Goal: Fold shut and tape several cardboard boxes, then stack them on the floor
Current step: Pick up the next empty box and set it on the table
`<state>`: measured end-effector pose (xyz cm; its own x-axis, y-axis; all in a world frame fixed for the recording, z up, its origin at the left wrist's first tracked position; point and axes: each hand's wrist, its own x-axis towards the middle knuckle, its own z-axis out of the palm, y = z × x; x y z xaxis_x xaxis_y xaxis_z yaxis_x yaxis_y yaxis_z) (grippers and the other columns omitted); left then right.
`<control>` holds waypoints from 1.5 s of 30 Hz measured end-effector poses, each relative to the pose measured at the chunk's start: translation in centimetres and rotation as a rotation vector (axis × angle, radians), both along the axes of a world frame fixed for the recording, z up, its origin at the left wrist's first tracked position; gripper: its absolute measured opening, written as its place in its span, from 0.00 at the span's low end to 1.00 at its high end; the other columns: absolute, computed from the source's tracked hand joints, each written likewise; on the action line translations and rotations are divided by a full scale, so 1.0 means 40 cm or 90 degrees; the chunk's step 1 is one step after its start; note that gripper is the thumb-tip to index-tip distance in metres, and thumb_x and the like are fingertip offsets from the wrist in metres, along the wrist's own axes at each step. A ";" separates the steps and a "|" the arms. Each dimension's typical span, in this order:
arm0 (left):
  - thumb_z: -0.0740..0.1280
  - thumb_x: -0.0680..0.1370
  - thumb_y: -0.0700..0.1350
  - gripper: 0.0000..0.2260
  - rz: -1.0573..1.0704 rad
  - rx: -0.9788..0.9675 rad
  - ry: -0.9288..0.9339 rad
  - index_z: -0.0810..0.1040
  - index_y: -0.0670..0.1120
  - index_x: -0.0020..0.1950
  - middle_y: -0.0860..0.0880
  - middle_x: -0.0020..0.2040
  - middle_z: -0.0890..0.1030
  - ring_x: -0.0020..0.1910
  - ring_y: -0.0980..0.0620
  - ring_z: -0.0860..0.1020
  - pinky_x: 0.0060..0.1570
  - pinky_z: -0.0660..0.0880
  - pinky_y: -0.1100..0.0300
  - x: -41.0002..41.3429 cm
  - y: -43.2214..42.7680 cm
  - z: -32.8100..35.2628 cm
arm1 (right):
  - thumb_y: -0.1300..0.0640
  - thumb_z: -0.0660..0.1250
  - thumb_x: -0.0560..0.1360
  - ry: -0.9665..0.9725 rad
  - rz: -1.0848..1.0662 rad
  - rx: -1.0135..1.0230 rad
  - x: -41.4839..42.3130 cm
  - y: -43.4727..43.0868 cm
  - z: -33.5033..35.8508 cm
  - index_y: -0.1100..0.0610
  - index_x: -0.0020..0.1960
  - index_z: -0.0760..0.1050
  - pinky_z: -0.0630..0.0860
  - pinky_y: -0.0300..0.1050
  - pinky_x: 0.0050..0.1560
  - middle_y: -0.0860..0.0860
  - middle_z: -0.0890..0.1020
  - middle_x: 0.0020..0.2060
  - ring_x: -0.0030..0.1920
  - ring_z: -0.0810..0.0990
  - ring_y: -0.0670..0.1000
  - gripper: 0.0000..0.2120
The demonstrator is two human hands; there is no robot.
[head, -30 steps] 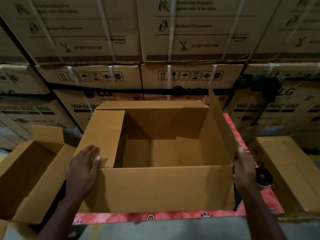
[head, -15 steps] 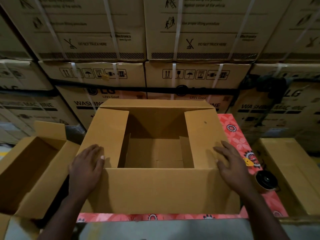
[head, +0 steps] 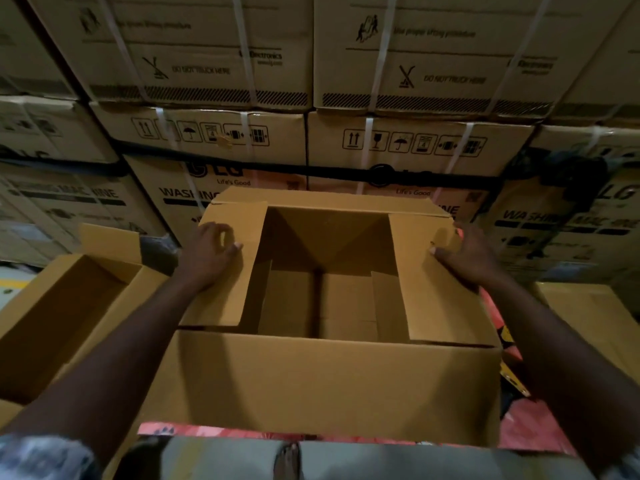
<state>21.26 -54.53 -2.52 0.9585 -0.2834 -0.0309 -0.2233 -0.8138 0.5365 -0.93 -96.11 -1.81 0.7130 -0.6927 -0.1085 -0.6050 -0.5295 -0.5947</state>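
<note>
**Fig.** Head view, closing stage. The cardboard box (head: 322, 386) sat centre-frame on the patterned surface (head: 519, 420), top not yet shut and interior apparently empty. The left flap (head: 225, 296) and right flap (head: 440, 299) lay folded inward, approx. level. The far flap (head: 322, 202) leaned in only slightly. The left hand (head: 207, 252) rested on the left flap nr its far end, fingers loosely bent. The right hand (head: 464, 254) lay spread along the right flap's outer edge. Neither of the hands gripped anything.

Probable risks:
- (a) With nothing beneath the flaps, excess downward pressure could dip them into the cavity, leaving the long flaps uneven and the seam gapped for taping.
- (b) Lifting both hands to reach the far flap could let the short flaps spring up.
- (c) The box stood close to the surface's near edge, so a pull toward the body might slide it off.
- (d) A second open box (head: 69, 306) sat just beside the left forearm, within reach of an elbow knock.
</note>
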 end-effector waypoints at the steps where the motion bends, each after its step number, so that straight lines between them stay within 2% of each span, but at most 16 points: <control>1: 0.68 0.80 0.54 0.26 0.013 -0.017 0.008 0.67 0.50 0.75 0.43 0.75 0.68 0.72 0.40 0.68 0.67 0.68 0.37 0.037 -0.016 0.005 | 0.51 0.77 0.72 -0.013 -0.025 0.038 0.032 -0.010 0.009 0.53 0.76 0.63 0.74 0.60 0.66 0.57 0.71 0.70 0.67 0.73 0.59 0.38; 8: 0.75 0.76 0.50 0.36 0.075 -0.147 0.139 0.61 0.47 0.79 0.40 0.76 0.67 0.71 0.37 0.69 0.64 0.71 0.40 0.255 -0.091 0.041 | 0.57 0.80 0.67 -0.084 -0.200 0.290 0.215 -0.113 0.017 0.60 0.62 0.77 0.83 0.60 0.52 0.58 0.83 0.50 0.49 0.84 0.58 0.26; 11: 0.75 0.76 0.49 0.34 0.101 -0.234 0.199 0.63 0.47 0.78 0.44 0.70 0.71 0.65 0.41 0.73 0.54 0.76 0.51 0.302 -0.096 0.034 | 0.60 0.77 0.72 -0.186 -0.231 0.349 0.241 -0.113 0.012 0.59 0.63 0.74 0.81 0.52 0.49 0.53 0.80 0.48 0.48 0.81 0.54 0.22; 15: 0.73 0.71 0.66 0.29 0.156 -0.511 0.302 0.79 0.50 0.65 0.50 0.56 0.80 0.52 0.51 0.80 0.48 0.78 0.54 0.324 -0.065 -0.004 | 0.50 0.70 0.80 -0.361 -0.278 0.431 0.234 -0.102 0.006 0.57 0.58 0.78 0.76 0.39 0.35 0.48 0.82 0.43 0.38 0.79 0.45 0.12; 17: 0.61 0.81 0.63 0.22 0.196 -0.617 0.301 0.79 0.48 0.64 0.54 0.45 0.80 0.42 0.56 0.77 0.43 0.72 0.59 0.317 -0.059 -0.005 | 0.41 0.61 0.82 -0.429 -0.294 0.505 0.220 -0.105 0.006 0.56 0.55 0.79 0.76 0.40 0.40 0.49 0.85 0.46 0.42 0.81 0.45 0.19; 19: 0.53 0.84 0.61 0.21 0.210 -0.665 0.272 0.79 0.50 0.59 0.56 0.43 0.82 0.46 0.56 0.78 0.46 0.71 0.60 0.317 -0.054 -0.008 | 0.35 0.54 0.82 -0.496 -0.325 0.533 0.206 -0.124 0.000 0.56 0.61 0.79 0.75 0.46 0.54 0.53 0.84 0.58 0.55 0.81 0.51 0.27; 21: 0.54 0.83 0.64 0.21 0.216 -0.706 0.282 0.79 0.51 0.52 0.54 0.46 0.83 0.55 0.52 0.79 0.53 0.72 0.58 0.310 -0.034 -0.004 | 0.35 0.53 0.82 -0.551 -0.323 0.584 0.185 -0.140 -0.010 0.56 0.56 0.79 0.74 0.47 0.57 0.53 0.83 0.53 0.54 0.80 0.54 0.27; 23: 0.59 0.81 0.65 0.21 0.186 -0.728 0.321 0.78 0.49 0.58 0.50 0.53 0.82 0.60 0.49 0.78 0.57 0.74 0.55 0.309 -0.002 -0.008 | 0.36 0.58 0.81 -0.598 -0.300 0.651 0.159 -0.154 -0.025 0.56 0.50 0.77 0.74 0.48 0.59 0.52 0.82 0.44 0.48 0.79 0.54 0.23; 25: 0.60 0.80 0.65 0.23 0.112 -0.710 0.361 0.76 0.50 0.65 0.50 0.60 0.82 0.63 0.50 0.78 0.59 0.74 0.53 0.306 0.025 -0.006 | 0.39 0.61 0.80 -0.594 -0.264 0.684 0.129 -0.168 -0.034 0.55 0.48 0.75 0.73 0.48 0.61 0.51 0.81 0.41 0.48 0.78 0.53 0.19; 29: 0.61 0.78 0.70 0.23 0.058 -0.658 0.380 0.79 0.53 0.59 0.51 0.63 0.82 0.70 0.48 0.75 0.70 0.66 0.48 0.303 0.072 0.014 | 0.35 0.62 0.78 -0.474 -0.163 0.674 0.081 -0.187 -0.009 0.54 0.58 0.76 0.72 0.53 0.61 0.51 0.82 0.56 0.63 0.77 0.54 0.23; 31: 0.59 0.76 0.73 0.27 0.037 -0.652 0.383 0.78 0.53 0.60 0.49 0.66 0.80 0.71 0.46 0.74 0.70 0.64 0.44 0.293 0.099 0.031 | 0.32 0.63 0.77 -0.442 -0.107 0.669 0.061 -0.194 0.018 0.52 0.56 0.76 0.71 0.56 0.64 0.51 0.81 0.55 0.65 0.76 0.55 0.24; 34: 0.54 0.79 0.72 0.33 0.002 -0.663 0.365 0.74 0.48 0.70 0.46 0.68 0.77 0.70 0.45 0.74 0.69 0.65 0.43 0.247 0.115 0.064 | 0.37 0.70 0.72 -0.421 -0.060 0.646 0.032 -0.199 0.052 0.52 0.53 0.78 0.70 0.61 0.69 0.53 0.83 0.57 0.66 0.78 0.56 0.20; 37: 0.55 0.82 0.66 0.24 -0.005 -0.641 0.319 0.83 0.52 0.58 0.49 0.64 0.81 0.68 0.46 0.76 0.66 0.68 0.45 0.189 0.116 0.087 | 0.50 0.76 0.67 -0.360 -0.015 0.611 0.009 -0.201 0.059 0.55 0.53 0.81 0.68 0.61 0.72 0.59 0.80 0.60 0.68 0.77 0.59 0.18; 39: 0.61 0.82 0.61 0.17 0.014 -0.533 0.281 0.84 0.53 0.57 0.47 0.65 0.80 0.66 0.44 0.75 0.67 0.69 0.43 0.150 0.111 0.083 | 0.60 0.69 0.74 -0.268 0.006 0.519 -0.008 -0.183 0.053 0.56 0.54 0.82 0.74 0.53 0.62 0.60 0.78 0.58 0.62 0.76 0.60 0.09; 41: 0.63 0.82 0.56 0.12 0.027 -0.365 0.231 0.82 0.57 0.61 0.46 0.67 0.77 0.63 0.43 0.75 0.61 0.73 0.43 0.112 0.104 0.067 | 0.68 0.65 0.78 -0.187 0.022 0.358 -0.022 -0.159 0.031 0.58 0.61 0.80 0.77 0.44 0.51 0.55 0.80 0.58 0.56 0.78 0.52 0.14; 45: 0.64 0.83 0.48 0.15 -0.040 -0.213 0.128 0.76 0.56 0.69 0.48 0.77 0.67 0.72 0.43 0.67 0.68 0.65 0.45 0.038 0.100 0.028 | 0.68 0.67 0.78 -0.179 0.027 0.201 -0.050 -0.107 -0.044 0.55 0.62 0.78 0.80 0.52 0.57 0.54 0.79 0.62 0.56 0.80 0.51 0.15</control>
